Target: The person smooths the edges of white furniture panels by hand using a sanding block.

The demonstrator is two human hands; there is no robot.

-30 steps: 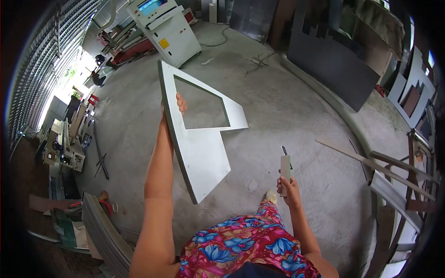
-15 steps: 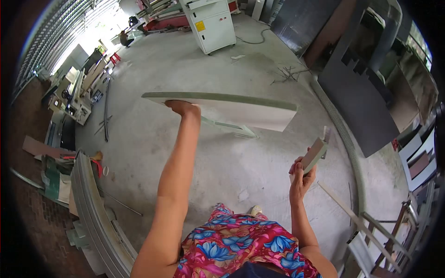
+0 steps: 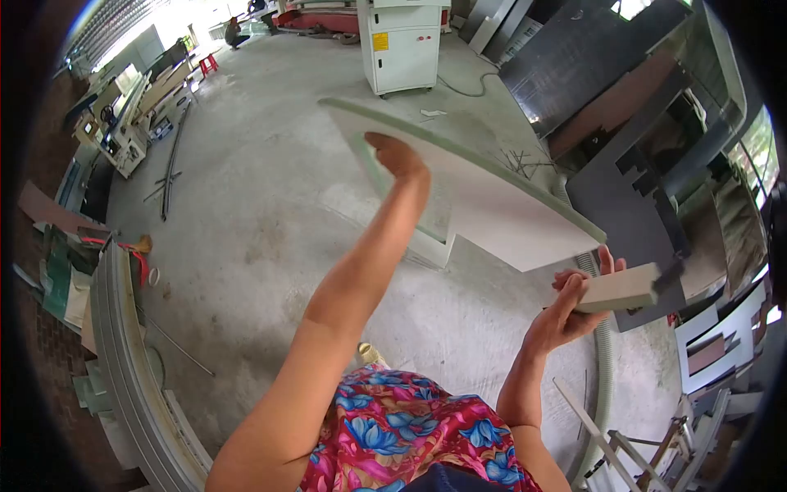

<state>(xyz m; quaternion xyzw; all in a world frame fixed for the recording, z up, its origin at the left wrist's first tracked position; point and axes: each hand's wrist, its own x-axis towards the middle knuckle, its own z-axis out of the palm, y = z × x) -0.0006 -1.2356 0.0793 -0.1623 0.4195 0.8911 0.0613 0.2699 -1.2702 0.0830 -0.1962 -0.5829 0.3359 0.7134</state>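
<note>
A large flat board (image 3: 516,205) with a pale face, a greenish edge and a cut-out is held up in front of me, tilted down to the right. My left hand (image 3: 399,156) grips it at the cut-out near its upper left end, fingers partly hidden. Below the board's right corner, my right hand (image 3: 570,307) is closed around a small pale block (image 3: 619,289) with green sides. Something dark and blurred sticks out past the block's far end. Fingertips of that hand come right up to the board's corner.
A white cabinet (image 3: 404,57) stands ahead on the concrete floor. Dark sheets (image 3: 574,61) lean at right, above a ribbed hose (image 3: 605,369). Metal rails (image 3: 135,369) lie at left, near a machine (image 3: 123,135). A person (image 3: 235,34) crouches far back.
The board has swung, its left end rising and its right end dropping toward my right hand. My right hand has turned the block nearly level and moved right. The view has shifted.
</note>
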